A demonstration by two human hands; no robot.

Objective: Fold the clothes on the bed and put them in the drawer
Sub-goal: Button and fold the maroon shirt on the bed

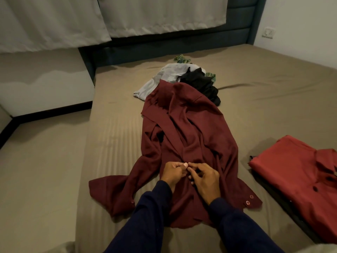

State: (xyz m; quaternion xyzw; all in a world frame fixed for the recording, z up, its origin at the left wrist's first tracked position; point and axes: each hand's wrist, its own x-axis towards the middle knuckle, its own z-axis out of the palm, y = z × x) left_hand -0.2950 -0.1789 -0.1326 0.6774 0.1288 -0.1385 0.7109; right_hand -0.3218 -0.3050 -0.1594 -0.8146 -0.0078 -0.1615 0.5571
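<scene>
A maroon long-sleeved shirt lies lengthwise on the bed, collar far from me, its sleeves spread toward the near corners. My left hand and my right hand meet over the shirt's front placket, fingers curled and pinching the fabric there. At the right a folded red shirt rests on something dark. Beyond the maroon shirt sits a pile: a light grey garment, a black garment and a green patterned piece.
The tan bedsheet stretches to the left and far right. A dark blue headboard and white curtains stand at the back. A wall socket is at the upper right. Floor lies left of the bed.
</scene>
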